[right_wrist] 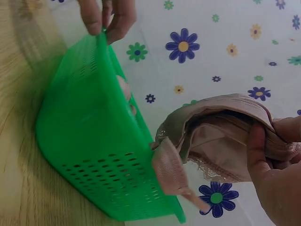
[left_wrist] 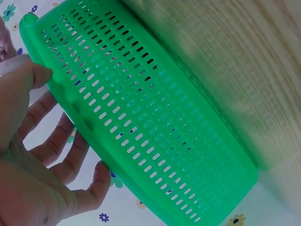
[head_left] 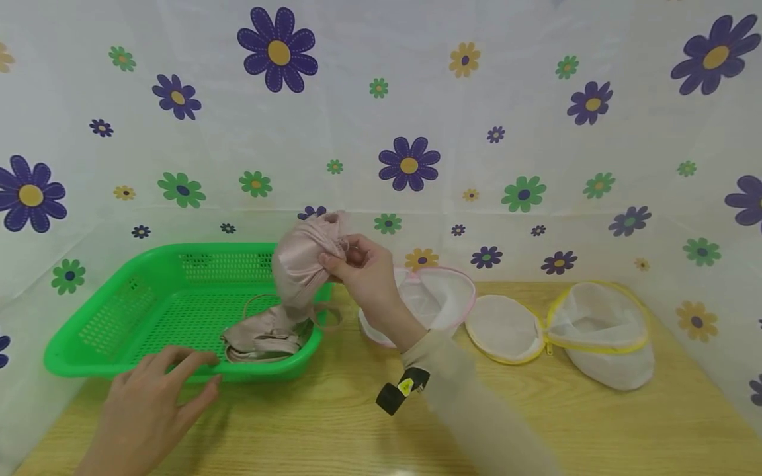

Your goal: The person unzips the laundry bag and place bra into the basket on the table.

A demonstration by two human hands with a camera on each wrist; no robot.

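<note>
My right hand (head_left: 369, 274) pinches a pale pink satin bra (head_left: 297, 261) between thumb and fingers, raised above the right end of a green plastic basket (head_left: 77, 347). More of the same satin fabric (head_left: 264, 337) hangs down into the basket's near right corner, and a thin strap loops over the rim. In the right wrist view, the lace edge and inside of a cup (right_wrist: 216, 141) show near the fingers. My left hand (head_left: 155, 403) holds the basket's near rim, thumb outside and fingers over the edge; the left wrist view shows these fingers (left_wrist: 70, 160) curled behind the rim.
Behind my right forearm lies a white mesh laundry bag with pink trim (head_left: 437, 297), partly hidden. Farther right, a yellow-trimmed mesh laundry bag (head_left: 613, 377) lies unzipped, its round lid (head_left: 503, 329) folded out. All stand on a wooden table (head_left: 333, 423) before a flowered sheet (head_left: 345, 119).
</note>
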